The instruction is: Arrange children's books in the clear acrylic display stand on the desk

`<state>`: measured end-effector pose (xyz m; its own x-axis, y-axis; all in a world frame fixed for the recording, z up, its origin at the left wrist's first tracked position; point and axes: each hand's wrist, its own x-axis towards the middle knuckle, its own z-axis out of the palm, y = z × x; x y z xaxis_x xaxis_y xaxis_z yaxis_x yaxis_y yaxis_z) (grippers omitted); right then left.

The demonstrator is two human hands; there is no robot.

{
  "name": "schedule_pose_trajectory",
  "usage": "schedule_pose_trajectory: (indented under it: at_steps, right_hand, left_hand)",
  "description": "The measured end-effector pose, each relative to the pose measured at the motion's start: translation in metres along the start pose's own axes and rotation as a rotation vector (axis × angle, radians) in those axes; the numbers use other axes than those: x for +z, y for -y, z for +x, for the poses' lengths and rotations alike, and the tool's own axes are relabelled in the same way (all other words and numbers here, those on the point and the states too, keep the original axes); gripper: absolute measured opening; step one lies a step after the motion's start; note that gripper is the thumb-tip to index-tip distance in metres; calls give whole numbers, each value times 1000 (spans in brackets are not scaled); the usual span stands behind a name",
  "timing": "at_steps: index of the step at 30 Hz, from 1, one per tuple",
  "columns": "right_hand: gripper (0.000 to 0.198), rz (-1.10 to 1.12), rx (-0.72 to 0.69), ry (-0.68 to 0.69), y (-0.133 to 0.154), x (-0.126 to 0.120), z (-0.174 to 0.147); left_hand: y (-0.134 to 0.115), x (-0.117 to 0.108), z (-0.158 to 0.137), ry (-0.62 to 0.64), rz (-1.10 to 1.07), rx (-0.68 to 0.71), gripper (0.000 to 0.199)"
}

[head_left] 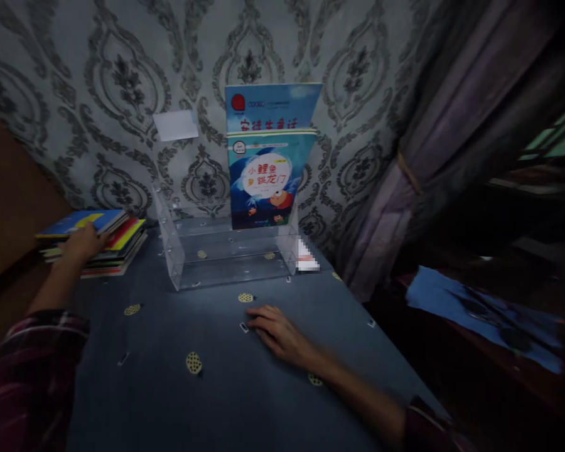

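Observation:
My left hand (83, 243) is at the front edge of a stack of books (125, 251) on the left of the table. Its fingers lie over the blue-covered top book (68, 224) and the thumb is at the book's edge, closed on it. My right hand (280, 336) rests palm down on the tablecloth, fingers stretched out, holding nothing. Beyond it stands a clear tiered rack (230, 270). Towards its right side, a book with a fish on its cover (268, 182) stands upright, in front of a taller blue book (275, 103).
The table has a dark blue cloth (160, 389) with yellow oval prints. Behind it is a patterned wall (207, 56), with a white card (176, 125) above the rack's left side. A tied curtain (381, 207) hangs at the right, near a blue cloth (433, 292) on a lower surface.

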<state>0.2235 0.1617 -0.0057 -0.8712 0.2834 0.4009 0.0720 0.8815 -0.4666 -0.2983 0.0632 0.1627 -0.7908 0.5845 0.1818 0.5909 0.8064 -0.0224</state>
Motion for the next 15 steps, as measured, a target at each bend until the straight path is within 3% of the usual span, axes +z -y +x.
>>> schedule_pose_trajectory:
  at_steps: [4,9,15]
  right_hand:
    - [26,-20,-19,-12,-5,2,-1]
    - [26,-24,-23,4,1,-3,2]
    - [27,-34,-28,-10,5,-6,3]
  left_hand:
    - [0,-9,-17,-32,22,22,62]
    - [15,-3,-28,-53,66,73,58]
    - [29,-10,-17,-6,78,139,58]
